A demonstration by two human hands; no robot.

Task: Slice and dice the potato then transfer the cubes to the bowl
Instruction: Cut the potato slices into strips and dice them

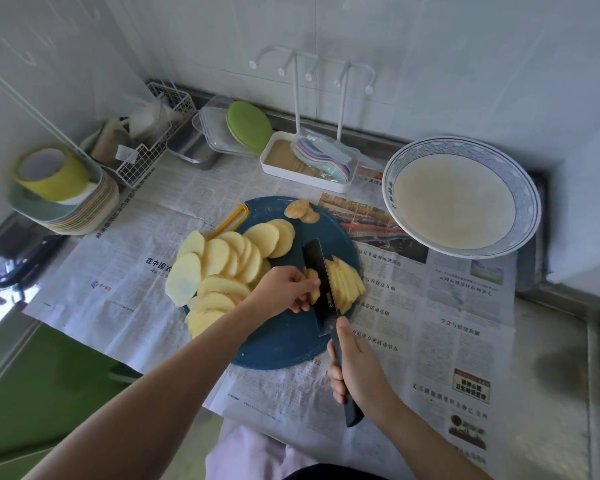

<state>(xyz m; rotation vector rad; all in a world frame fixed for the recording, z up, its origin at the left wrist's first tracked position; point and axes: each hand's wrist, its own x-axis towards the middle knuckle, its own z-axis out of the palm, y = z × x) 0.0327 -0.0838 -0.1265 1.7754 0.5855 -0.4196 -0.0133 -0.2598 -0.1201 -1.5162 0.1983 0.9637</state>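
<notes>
A round blue cutting board (284,344) lies on newspaper. Several pale potato slices (222,268) are fanned over its left half. My left hand (284,289) holds a small stack of slices (313,285) with curled fingers, pressed against the left side of a dark knife blade (321,282). My right hand (354,365) grips the knife's dark handle (352,410). Cut potato strips (347,285) lie to the right of the blade. A large white bowl with a blue patterned rim (520,188) stands at the right rear, nothing in it.
Two potato end pieces (300,210) and a yellow peeler (231,221) lie at the board's far edge. A stack of plates with a tape roll (52,174) stands left. A wire basket (153,143), green lids (248,128) and a white rack tray (309,168) line the back wall.
</notes>
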